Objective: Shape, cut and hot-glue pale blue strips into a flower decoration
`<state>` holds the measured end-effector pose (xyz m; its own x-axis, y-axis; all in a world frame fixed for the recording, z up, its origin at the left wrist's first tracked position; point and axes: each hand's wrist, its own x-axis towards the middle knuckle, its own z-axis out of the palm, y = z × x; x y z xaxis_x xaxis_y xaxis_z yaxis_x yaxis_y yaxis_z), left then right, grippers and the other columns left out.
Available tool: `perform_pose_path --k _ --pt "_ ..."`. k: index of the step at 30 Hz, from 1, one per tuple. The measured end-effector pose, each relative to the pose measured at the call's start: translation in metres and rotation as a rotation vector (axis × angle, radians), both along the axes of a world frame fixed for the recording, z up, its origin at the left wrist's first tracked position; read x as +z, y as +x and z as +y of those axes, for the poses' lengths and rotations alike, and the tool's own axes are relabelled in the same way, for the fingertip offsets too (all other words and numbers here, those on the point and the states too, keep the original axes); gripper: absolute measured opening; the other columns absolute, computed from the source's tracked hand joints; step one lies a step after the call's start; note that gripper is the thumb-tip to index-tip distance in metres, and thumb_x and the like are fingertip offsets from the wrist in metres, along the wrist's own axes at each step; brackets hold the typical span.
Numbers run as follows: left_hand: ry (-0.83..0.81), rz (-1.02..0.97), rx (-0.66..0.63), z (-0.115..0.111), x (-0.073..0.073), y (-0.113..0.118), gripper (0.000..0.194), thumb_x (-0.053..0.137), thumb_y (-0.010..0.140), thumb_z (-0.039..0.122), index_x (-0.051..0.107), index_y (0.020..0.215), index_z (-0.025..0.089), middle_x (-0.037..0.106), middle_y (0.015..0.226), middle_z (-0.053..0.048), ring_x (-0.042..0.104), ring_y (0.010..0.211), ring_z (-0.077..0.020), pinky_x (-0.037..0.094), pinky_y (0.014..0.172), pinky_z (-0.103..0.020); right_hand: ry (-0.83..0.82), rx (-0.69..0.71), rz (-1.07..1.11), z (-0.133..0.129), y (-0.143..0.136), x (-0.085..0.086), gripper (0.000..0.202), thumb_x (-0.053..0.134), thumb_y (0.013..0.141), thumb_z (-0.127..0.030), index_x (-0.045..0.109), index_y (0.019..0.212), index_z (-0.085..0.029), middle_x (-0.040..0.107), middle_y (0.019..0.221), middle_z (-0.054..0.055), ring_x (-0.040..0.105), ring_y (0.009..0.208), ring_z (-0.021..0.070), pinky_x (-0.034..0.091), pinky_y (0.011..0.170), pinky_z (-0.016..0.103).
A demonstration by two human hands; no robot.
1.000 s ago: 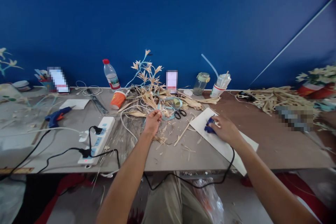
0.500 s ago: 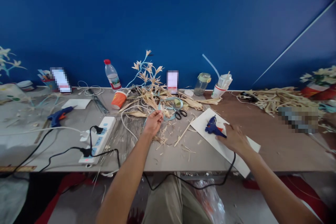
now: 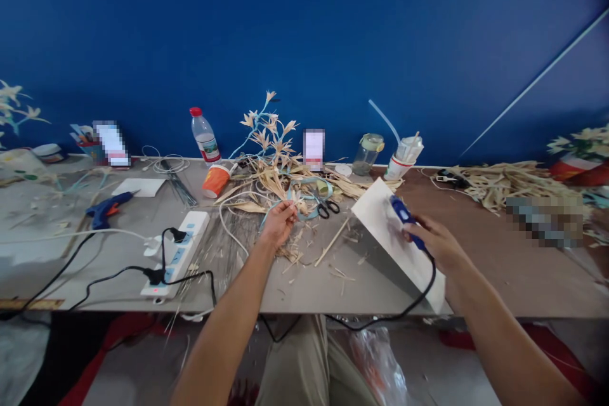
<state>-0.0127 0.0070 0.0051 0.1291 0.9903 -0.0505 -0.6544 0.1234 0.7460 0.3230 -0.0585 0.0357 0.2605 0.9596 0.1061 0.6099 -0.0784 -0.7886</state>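
My left hand (image 3: 280, 223) is closed in a pinch over the middle of the table, at a pale dried-husk flower (image 3: 299, 204). On the right, my right hand (image 3: 440, 242) is wrapped round the handle of a blue glue gun (image 3: 404, 214), whose black cord (image 3: 423, 295) hangs off the table's front edge. Beneath the gun a white board (image 3: 380, 209) stands tilted, its far end raised and casting a shadow. Whether the gun's nozzle sticks to the board I cannot tell. Black-handled scissors (image 3: 328, 209) lie just right of my left hand.
A branch of husk flowers (image 3: 269, 124) rises behind loose husks (image 3: 266, 177). A power strip (image 3: 178, 257), another blue glue gun (image 3: 107, 209), an orange paper cup (image 3: 216, 181) and a bottle (image 3: 205, 139) are on the left. A jar (image 3: 368, 152) and more husks (image 3: 504, 181) lie right.
My right hand has taken hold of the glue gun and lifted it. The white board, flat before, has tilted up with it. My left hand has barely moved.
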Motion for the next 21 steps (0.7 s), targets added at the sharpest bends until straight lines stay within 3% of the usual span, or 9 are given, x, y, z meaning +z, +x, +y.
perform_pose_path --k 2,4,9,12,15,21 --pt "-0.002 0.000 0.002 0.000 -0.001 0.000 0.027 0.078 0.055 0.021 0.057 0.069 0.013 0.053 0.054 0.004 0.038 0.045 -0.0031 0.032 0.049 -0.018 -0.007 0.050 0.303 0.007 -0.013 0.006 0.026 0.056 0.069 -0.041 0.059 0.083 -0.019 0.054 0.055 0.000 0.050 0.050 0.0145 0.040 0.050 0.028" --pt "0.001 -0.004 0.011 0.000 -0.001 -0.001 0.025 0.077 0.056 0.021 0.057 0.069 0.013 0.052 0.054 0.004 0.038 0.046 -0.0032 0.033 0.049 -0.018 -0.009 0.091 0.424 0.015 -0.027 0.009 0.021 0.059 0.066 -0.036 0.058 0.080 -0.019 0.048 0.051 -0.002 0.045 0.048 0.0124 0.036 0.048 0.027" --pt "0.003 -0.018 0.004 0.000 -0.001 -0.001 0.023 0.076 0.059 0.020 0.057 0.070 0.012 0.053 0.055 0.003 0.038 0.046 -0.0028 0.034 0.051 -0.019 0.162 0.210 0.729 0.019 -0.056 0.020 0.024 0.053 0.070 -0.042 0.056 0.084 -0.023 0.056 0.080 0.003 0.041 0.052 0.0103 0.037 0.051 0.028" --pt "0.014 -0.021 0.000 0.000 -0.001 0.000 0.023 0.076 0.059 0.021 0.057 0.070 0.013 0.052 0.055 0.003 0.037 0.046 -0.0028 0.034 0.051 -0.018 0.137 0.361 0.792 0.017 -0.075 0.030 0.026 0.059 0.068 -0.037 0.059 0.090 -0.022 0.053 0.074 0.001 0.039 0.052 0.0095 0.035 0.051 0.027" --pt "0.011 -0.008 0.005 0.000 -0.001 -0.001 0.023 0.075 0.060 0.021 0.056 0.070 0.013 0.052 0.055 0.004 0.037 0.045 -0.0028 0.033 0.050 -0.019 0.059 0.498 0.726 0.024 -0.097 0.033 0.025 0.064 0.067 -0.031 0.063 0.088 -0.019 0.053 0.065 0.000 0.046 0.058 0.0116 0.037 0.056 0.027" --pt "0.005 0.016 0.045 0.002 -0.003 -0.005 0.024 0.076 0.059 0.022 0.058 0.071 0.013 0.053 0.055 0.003 0.039 0.046 -0.0031 0.034 0.051 -0.019 0.007 0.643 0.705 0.052 -0.132 0.019 0.033 0.066 0.067 -0.034 0.066 0.097 -0.019 0.064 0.087 0.004 0.053 0.065 0.0128 0.043 0.064 0.029"
